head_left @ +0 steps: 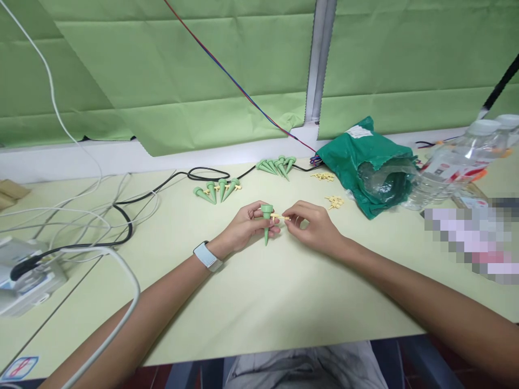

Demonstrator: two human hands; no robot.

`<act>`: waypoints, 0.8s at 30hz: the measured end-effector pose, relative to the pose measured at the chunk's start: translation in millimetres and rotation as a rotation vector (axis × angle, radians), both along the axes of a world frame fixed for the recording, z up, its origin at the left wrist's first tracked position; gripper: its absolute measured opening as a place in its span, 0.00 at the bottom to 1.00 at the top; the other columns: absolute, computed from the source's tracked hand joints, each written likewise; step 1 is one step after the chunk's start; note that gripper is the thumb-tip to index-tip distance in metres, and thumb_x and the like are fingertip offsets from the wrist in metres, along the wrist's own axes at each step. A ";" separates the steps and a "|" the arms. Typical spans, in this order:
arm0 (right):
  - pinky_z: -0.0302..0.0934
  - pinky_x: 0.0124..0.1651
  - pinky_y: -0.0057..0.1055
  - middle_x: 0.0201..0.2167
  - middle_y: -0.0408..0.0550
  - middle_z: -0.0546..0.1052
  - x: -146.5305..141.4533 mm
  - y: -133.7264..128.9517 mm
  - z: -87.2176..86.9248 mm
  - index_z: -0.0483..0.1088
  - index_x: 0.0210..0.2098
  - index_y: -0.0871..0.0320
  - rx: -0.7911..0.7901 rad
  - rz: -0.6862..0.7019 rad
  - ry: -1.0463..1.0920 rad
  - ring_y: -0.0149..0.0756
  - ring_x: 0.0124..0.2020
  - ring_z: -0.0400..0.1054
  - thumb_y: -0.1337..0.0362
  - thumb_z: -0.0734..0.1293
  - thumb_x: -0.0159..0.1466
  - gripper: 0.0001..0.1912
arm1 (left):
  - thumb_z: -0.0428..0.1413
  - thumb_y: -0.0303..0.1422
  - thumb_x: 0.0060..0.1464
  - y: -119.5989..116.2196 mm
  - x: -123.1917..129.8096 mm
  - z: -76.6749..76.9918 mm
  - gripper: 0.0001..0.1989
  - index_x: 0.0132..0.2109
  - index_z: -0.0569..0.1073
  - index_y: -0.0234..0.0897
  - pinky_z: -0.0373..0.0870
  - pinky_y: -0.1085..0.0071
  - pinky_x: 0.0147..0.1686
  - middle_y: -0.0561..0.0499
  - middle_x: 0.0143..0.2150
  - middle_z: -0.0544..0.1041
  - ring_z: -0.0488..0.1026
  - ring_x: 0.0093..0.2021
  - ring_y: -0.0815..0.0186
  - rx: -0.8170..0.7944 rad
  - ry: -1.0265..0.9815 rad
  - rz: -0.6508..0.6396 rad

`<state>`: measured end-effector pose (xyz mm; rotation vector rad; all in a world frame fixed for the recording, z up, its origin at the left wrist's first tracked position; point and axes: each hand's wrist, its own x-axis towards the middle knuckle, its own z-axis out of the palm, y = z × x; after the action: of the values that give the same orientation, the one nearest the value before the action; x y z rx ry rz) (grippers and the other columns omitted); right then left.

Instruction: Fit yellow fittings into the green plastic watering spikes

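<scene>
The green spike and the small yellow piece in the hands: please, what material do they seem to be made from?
The green spike looks like moulded plastic with a matte finish: its colour is even and its cone shape is clean. The small pale yellow piece also seems to be matte plastic, but it is too small here to be sure.

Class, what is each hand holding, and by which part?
The left hand grips a green plastic tapered spike around its upper part; the right hand pinches one end of a small cream plastic T-shaped piece.
</scene>
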<state>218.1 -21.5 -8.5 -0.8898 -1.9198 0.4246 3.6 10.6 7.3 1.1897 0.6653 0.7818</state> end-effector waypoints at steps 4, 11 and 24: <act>0.68 0.35 0.31 0.35 0.48 0.75 -0.6 0.1 -2.0 0.75 0.40 0.55 -0.002 -0.031 0.012 0.33 0.30 0.70 0.69 0.65 0.64 0.07 | 0.68 0.27 0.50 0.2 -0.1 0.1 0.15 0.41 0.70 0.34 0.75 0.65 0.37 0.50 0.35 0.78 0.80 0.35 0.62 -0.004 0.000 -0.007; 0.68 0.36 0.33 0.35 0.48 0.75 -1.4 -0.1 -2.0 0.74 0.39 0.55 0.011 -0.048 -0.002 0.34 0.30 0.71 0.68 0.65 0.65 0.06 | 0.68 0.28 0.49 0.7 -1.0 -0.4 0.15 0.41 0.71 0.35 0.76 0.66 0.37 0.52 0.33 0.77 0.80 0.35 0.61 0.010 0.013 0.007; 0.71 0.40 0.36 0.38 0.49 0.79 -6.1 -0.4 -7.0 0.77 0.43 0.53 -0.067 -0.003 0.103 0.38 0.37 0.74 0.62 0.67 0.67 0.08 | 0.68 0.30 0.51 -0.4 -0.4 0.7 0.16 0.43 0.71 0.35 0.75 0.65 0.37 0.49 0.35 0.80 0.80 0.33 0.62 0.038 0.037 -0.034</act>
<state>212.1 -21.9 -15.5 -0.8969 -1.8191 0.5259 3.2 10.1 8.0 1.2492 0.6613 0.7483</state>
